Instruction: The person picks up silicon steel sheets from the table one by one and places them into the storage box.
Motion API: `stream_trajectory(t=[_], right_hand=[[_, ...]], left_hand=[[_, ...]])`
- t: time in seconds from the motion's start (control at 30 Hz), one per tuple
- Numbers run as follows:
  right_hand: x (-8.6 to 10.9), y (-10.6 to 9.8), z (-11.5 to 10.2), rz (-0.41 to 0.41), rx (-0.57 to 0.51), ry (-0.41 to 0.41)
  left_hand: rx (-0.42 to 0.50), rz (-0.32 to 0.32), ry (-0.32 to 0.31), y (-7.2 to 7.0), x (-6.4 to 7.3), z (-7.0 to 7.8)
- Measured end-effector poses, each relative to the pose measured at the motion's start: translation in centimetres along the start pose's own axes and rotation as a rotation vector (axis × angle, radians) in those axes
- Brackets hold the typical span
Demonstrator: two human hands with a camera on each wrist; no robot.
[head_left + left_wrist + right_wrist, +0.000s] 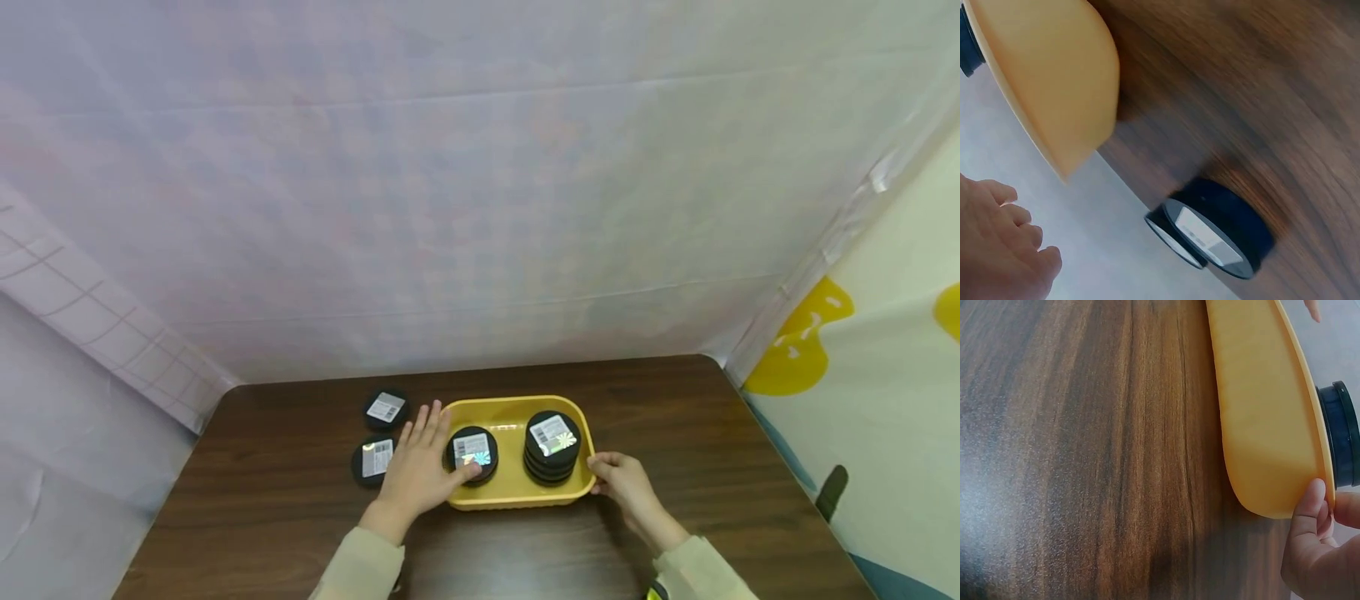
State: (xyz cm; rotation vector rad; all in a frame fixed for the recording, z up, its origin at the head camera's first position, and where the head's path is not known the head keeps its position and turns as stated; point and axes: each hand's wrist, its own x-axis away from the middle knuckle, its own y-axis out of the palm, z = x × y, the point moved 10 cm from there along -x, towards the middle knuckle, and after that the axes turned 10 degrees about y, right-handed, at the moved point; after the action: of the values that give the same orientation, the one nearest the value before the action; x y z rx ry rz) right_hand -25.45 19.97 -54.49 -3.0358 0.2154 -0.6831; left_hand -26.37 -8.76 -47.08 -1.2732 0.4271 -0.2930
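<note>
A yellow plastic tray (510,500) rests on the table, holding black round pieces with white barcode labels. On its right side several are piled in a stack (552,442); on its left lies a lower pile (471,457). My right hand (626,492) pinches the tray's right rim between thumb and fingers, as the right wrist view also shows on the rim (1310,412). My left hand (420,471) is spread with straight fingers at the tray's left end, its thumb over the left pile. Whether it touches the piece or tray I cannot tell.
Left of the tray, two labelled black round pieces lie on the brown wooden table (262,492), one farther back (387,409) and one nearer (372,461), partly behind my left hand. A pale cloth wall (480,250) rises at the table's back edge.
</note>
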Motion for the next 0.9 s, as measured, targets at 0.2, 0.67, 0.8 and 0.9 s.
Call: stream_trajectory(t=[0.2,0.67,0.8,0.9], right_hand=[[0.0,-0.3,-0.2,-0.001,0.009,-0.001],[-0.1,-0.1,0.1,-0.006,0.003,0.014],[-0.1,0.0,0.0,-0.010,0.009,0.012],[-0.1,-0.1,0.0,-0.009,0.011,0.010]], left_hand=[[-0.003,-0.004,-0.013,-0.2,0.5,-0.8],[0.002,0.020,-0.081,-0.5,2.0,-3.7],[-0.014,0.021,-0.100,-0.5,2.7,-4.7],[-0.010,0.018,-0.111,-0.3,3.2,-5.2]])
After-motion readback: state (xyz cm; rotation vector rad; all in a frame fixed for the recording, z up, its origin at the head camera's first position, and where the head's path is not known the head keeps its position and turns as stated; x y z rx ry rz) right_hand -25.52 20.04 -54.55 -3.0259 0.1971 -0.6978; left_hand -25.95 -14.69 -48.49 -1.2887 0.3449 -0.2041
